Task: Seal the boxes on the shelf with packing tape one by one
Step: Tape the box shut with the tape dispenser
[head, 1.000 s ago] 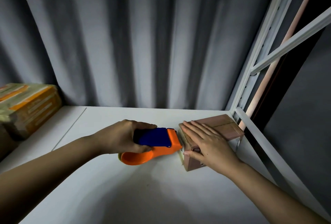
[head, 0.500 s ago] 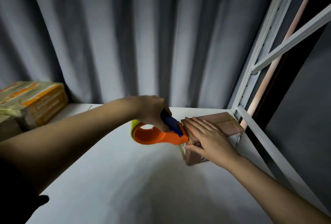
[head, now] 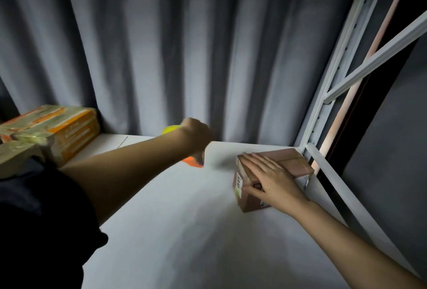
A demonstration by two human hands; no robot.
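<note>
While the right hand (head: 270, 176) lies flat, fingers straight, on the small brown box (head: 291, 161) in the shelf's (head: 184, 219) right corner, the left hand (head: 196, 135) grips the blurred orange tape dispenser (head: 193, 162), well apart from it.

Pinkish-brown box (head: 291, 161); orange tape dispenser (head: 193, 162); white shelf (head: 184, 231); grey pleated curtain (head: 161, 46); orange-and-cream cartons (head: 57, 131).

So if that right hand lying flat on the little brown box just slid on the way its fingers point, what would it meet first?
The right hand points up and left across the brown box. Past the box's edge, only bare shelf shows before the grey curtain; depth is hard to judge.
</note>
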